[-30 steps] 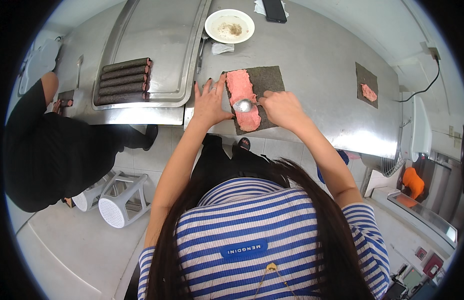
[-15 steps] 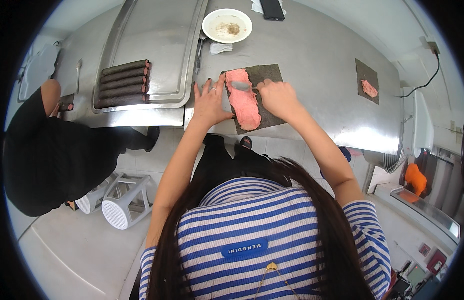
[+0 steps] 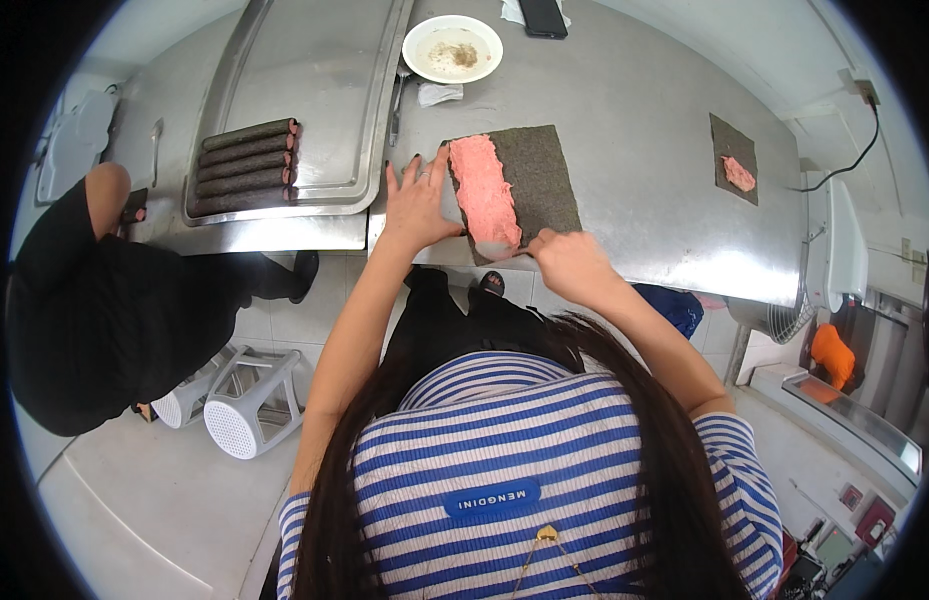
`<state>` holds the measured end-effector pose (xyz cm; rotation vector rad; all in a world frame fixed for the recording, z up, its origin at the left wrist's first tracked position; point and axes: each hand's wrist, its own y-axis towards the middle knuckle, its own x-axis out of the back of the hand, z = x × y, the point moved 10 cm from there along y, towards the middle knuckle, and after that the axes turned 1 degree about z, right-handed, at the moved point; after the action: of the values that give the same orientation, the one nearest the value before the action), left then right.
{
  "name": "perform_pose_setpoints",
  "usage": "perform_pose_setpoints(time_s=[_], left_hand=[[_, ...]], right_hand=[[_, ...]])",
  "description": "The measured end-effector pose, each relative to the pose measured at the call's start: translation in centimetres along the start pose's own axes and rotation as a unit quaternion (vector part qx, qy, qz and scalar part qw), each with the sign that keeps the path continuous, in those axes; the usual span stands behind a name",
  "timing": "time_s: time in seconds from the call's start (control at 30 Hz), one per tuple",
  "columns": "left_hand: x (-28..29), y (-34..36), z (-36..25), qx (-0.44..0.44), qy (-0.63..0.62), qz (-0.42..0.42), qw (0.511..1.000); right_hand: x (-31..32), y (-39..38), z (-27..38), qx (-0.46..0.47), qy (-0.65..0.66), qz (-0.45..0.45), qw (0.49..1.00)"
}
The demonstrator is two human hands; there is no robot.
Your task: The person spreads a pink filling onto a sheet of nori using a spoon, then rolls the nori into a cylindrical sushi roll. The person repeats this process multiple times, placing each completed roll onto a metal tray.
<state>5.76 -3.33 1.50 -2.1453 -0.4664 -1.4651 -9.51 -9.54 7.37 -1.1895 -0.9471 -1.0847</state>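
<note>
Head view: left hand (image 3: 416, 205) flat on table (image 3: 634, 110), fingers (image 3: 409, 172) spread, thumb touching seaweed sheet (image 3: 532, 180) edge. Pink paste (image 3: 482, 193) strip just right of those fingers. Right hand (image 3: 567, 260) curled, fingertips at sheet's near edge; grip unclear. Rolls (image 3: 246, 165) on tray (image 3: 314, 60), well left of fingers

- The right hand (image 3: 569, 262) covers whatever it grips at the seaweed sheet's (image 3: 539, 180) near edge.
- The black phone (image 3: 542, 15) at the far edge is cut off.
- The white bowl's (image 3: 451, 47) contents are too small to tell.
</note>
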Motion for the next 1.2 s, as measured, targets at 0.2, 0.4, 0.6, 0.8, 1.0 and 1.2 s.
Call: perform_pose_setpoints(time_s=[0.2, 0.4, 0.6, 0.8, 1.0, 1.2], left_hand=[[0.1, 0.1, -0.2, 0.002, 0.000, 0.008, 1.000], [0.1, 0.1, -0.3, 0.009, 0.006, 0.021, 1.000], [-0.1, 0.2, -0.3, 0.014, 0.005, 0.031, 0.999], [-0.1, 0.2, -0.3, 0.006, 0.001, 0.020, 1.000], [-0.2, 0.3, -0.2, 0.000, 0.003, 0.014, 1.000], [-0.1, 0.2, -0.3, 0.005, 0.017, 0.028, 0.999]], right_hand=[[-0.4, 0.1, 0.2, -0.022, -0.023, -0.020, 0.999], [-1.9, -0.8, 1.8, -0.015, -0.024, 0.004, 1.000], [-1.2, -1.6, 1.8, 0.014, -0.078, -0.059, 0.995], [-0.8, -2.9, -0.6, -0.012, -0.092, -0.063, 0.994], [1.3, -4.1, -3.1, -0.034, -0.034, -0.077, 0.996], [2.5, -3.5, -1.3, 0.058, -0.047, -0.110, 0.991]])
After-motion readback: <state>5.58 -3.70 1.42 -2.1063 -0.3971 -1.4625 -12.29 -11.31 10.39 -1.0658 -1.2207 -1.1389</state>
